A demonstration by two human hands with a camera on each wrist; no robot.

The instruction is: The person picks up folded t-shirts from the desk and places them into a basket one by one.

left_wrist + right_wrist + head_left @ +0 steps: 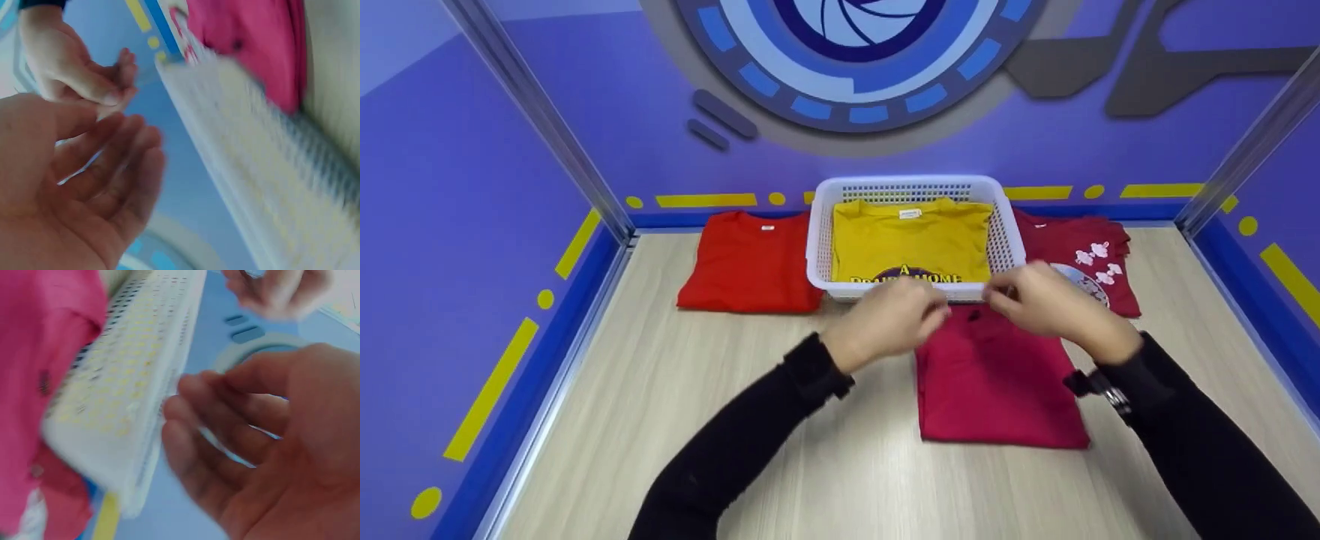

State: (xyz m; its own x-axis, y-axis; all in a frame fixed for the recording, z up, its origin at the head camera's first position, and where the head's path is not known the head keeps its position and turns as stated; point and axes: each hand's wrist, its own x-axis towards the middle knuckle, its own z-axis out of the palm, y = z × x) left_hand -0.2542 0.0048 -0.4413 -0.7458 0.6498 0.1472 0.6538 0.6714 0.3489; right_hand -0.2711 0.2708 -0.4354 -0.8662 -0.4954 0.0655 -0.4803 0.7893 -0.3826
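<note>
Both hands are in the air near the front rim of a white plastic basket point(826, 247), with nothing held. My left hand point(889, 319) is over the table just before the basket; in the left wrist view its fingers point(135, 169) are relaxed and slightly bent. Above the folded crimson shirt point(1001, 390) is my right hand point(1039, 300), its fingers point(185, 439) likewise loosely bent in the right wrist view. Inside the basket lies a folded yellow shirt point(911, 240) with dark lettering, partly hidden by the front rim. The crimson shirt lies flat before the basket.
A folded bright red shirt point(750, 266) lies left of the basket. To its right is a dark red shirt point(1110, 259) with white prints, partly covered by my right hand. Purple panels point(585, 97) wall in the wooden table point(682, 375) at the back and sides.
</note>
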